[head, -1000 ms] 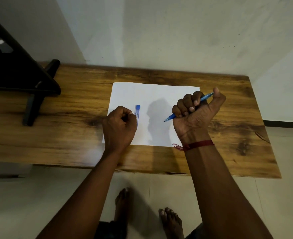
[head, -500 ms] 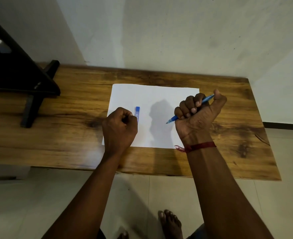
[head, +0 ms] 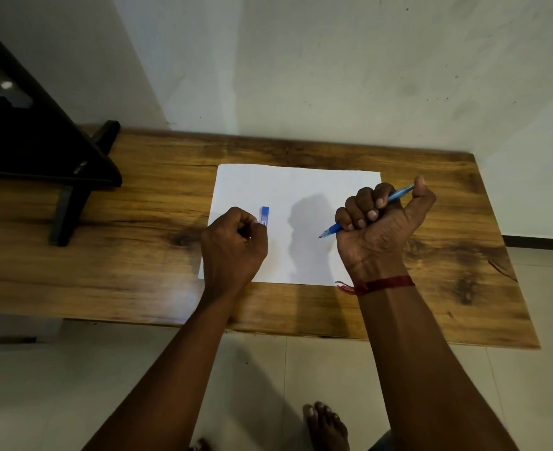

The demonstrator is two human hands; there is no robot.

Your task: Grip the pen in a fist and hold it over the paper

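Note:
A white sheet of paper [head: 301, 190] lies flat on a wooden table [head: 158, 190]. My left hand [head: 233, 249] rests on the sheet's left part with its fingers curled. It pinches the near end of a small blue rectangular piece [head: 264, 214], which sticks out past the fingertips. My right hand [head: 379, 232] is over the sheet's right edge and grips a blue pen [head: 332, 229] in a fist. The pen's tip points left and down, just above the paper. Nothing written shows on the sheet.
A black stand [head: 41, 151] with a slanted leg sits on the table's left end. A pale wall runs right behind the table. Below the near edge is tiled floor with a bare foot [head: 325, 424]. A red thread [head: 385, 284] circles my right wrist.
Both hands keep their grips and places on the paper. Below the table, one of the two feet has drawn back almost out of view.

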